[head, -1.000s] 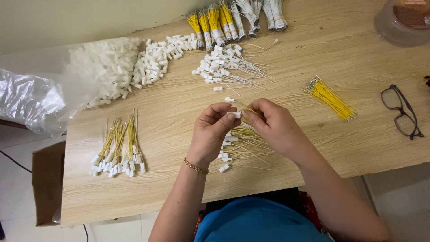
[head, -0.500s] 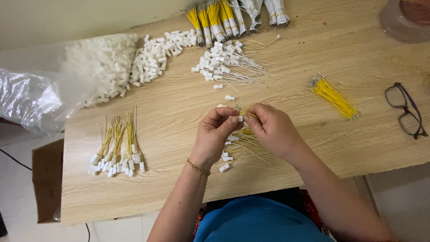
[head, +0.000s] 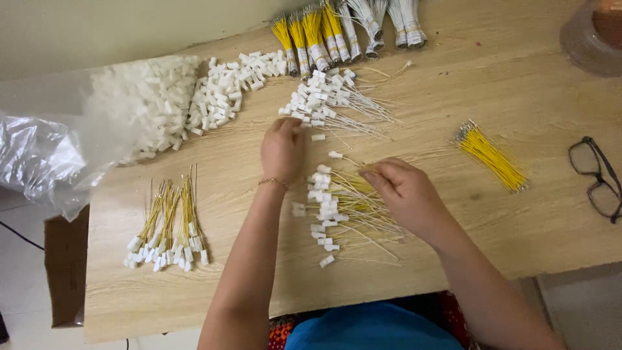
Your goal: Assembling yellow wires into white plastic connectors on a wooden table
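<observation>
The left hand [head: 282, 148] is extended toward the far side of the light wood-grain tabletop [head: 453, 214], its fingers curled down at the near edge of the loose pile of white plastic connectors with thin pale wires [head: 324, 104]; whether the fingers have closed on a connector cannot be told, as the fingertips are hidden by the back of the hand. The right hand [head: 405, 194] rests near the tabletop centre, its fingers pinched together on the end of a thin yellow wire with a white connector [head: 337, 155]. Just beneath and beside this hand lies the spread heap of yellow wires fitted with white connectors [head: 337, 217], toward the near edge.

A bunch of bare yellow wires [head: 490, 155] lies toward the right edge, well apart from both hands. Black-framed spectacles [head: 596, 178] sit at the right edge. Grouped bundles of yellow wires with white connector ends [head: 168, 227] lie near the left edge. A clear plastic bag of loose white connectors [head: 139, 104] occupies the far left corner, its contents spilling toward the centre. Banded yellow and white wire bundles [head: 343, 29] line the far edge
</observation>
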